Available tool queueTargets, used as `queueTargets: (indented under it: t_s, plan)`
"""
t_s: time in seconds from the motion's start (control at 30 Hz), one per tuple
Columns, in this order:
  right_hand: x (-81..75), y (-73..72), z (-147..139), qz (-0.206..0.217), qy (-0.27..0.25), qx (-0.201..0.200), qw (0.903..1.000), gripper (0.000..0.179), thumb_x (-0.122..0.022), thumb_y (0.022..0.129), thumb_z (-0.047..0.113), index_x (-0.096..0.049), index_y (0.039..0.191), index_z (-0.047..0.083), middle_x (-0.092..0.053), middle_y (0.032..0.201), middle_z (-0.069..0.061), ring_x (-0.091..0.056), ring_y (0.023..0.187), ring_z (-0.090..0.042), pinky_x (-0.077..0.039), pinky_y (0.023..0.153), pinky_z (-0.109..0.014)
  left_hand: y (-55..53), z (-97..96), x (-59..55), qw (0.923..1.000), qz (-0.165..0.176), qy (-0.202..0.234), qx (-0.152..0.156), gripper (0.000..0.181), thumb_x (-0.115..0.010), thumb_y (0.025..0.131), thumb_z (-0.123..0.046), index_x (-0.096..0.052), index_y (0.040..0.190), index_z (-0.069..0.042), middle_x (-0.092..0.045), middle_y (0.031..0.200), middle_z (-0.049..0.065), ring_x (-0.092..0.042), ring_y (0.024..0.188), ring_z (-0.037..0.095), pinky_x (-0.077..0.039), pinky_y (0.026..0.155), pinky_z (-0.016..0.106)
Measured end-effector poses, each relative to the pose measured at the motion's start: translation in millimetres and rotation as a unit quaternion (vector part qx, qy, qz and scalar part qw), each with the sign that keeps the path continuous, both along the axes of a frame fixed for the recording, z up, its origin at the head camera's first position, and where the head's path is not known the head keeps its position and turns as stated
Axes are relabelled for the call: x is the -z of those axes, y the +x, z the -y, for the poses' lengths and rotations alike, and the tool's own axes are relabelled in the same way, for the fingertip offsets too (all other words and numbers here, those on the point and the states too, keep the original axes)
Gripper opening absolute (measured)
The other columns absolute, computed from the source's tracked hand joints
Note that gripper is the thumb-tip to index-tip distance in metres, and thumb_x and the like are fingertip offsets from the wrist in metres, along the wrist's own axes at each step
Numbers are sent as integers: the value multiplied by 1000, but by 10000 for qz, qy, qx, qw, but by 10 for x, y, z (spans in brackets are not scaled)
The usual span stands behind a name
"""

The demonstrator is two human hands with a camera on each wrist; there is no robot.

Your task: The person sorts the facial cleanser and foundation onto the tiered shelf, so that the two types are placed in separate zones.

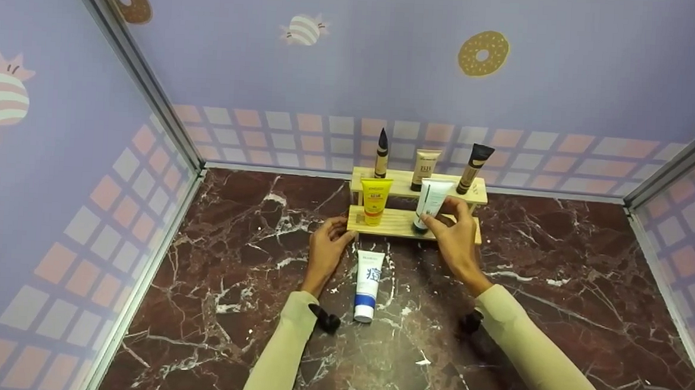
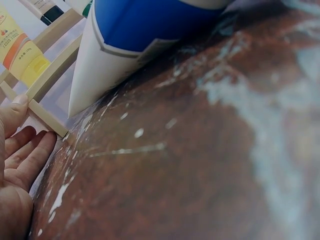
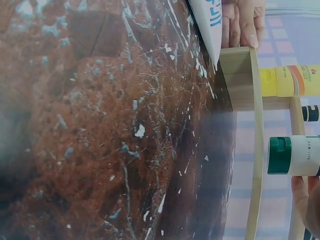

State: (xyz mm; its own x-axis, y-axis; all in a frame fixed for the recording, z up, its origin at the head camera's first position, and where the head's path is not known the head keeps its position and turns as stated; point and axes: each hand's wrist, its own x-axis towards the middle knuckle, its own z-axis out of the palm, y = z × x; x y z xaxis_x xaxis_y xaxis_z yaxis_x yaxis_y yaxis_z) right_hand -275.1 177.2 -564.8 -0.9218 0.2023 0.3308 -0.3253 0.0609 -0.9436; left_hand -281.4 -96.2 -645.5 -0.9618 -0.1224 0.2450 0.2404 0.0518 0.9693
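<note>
My right hand [image 1: 459, 242] pinches a white tube with a dark green cap [image 1: 433, 201] between thumb and fingers. It is cap down at the right part of the wooden rack's [image 1: 397, 220] lower tier; in the right wrist view a narrow gap shows between the green cap [image 3: 279, 155] and the tier's edge. My left hand [image 1: 326, 247] touches the rack's left front corner, thumb at the edge, the other fingers fairly straight beside it. A yellow tube [image 1: 374, 202] stands on the lower tier's left. A white tube with a blue band [image 1: 368, 285] lies before the rack.
On the upper tier stand a black-topped pointed tube [image 1: 381, 155], a beige tube [image 1: 425, 169] and a leaning black-and-gold tube [image 1: 474, 166]. The rack is close to the patterned back wall [image 1: 354, 70]. Beneath everything is a dark red marble-patterned surface [image 1: 227, 331].
</note>
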Motion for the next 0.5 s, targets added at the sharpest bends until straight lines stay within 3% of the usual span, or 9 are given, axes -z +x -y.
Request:
queueTargets:
  t_s: [0.23,0.5]
  plan:
    - [-1,-46,35,-51,112,151,9998,43,-82,87,-19,-60,125,-14,-66,117,-27,-65,111,-37,-63,104,-43,0,13,18,9998,87,-138,-77,32,-88,94,-7,-77,122,5,-80,113,21,-79,102,33,-62,83,22]
    - [-145,14,142,17,94,185,9998,41,-78,86,-24,-59,122,-17,-66,117,-32,-64,111,-43,-60,107,-54,-7,15,22,9998,23,-171,-102,33,-89,93,-4,-77,121,8,-81,109,21,-80,100,31,-62,83,22]
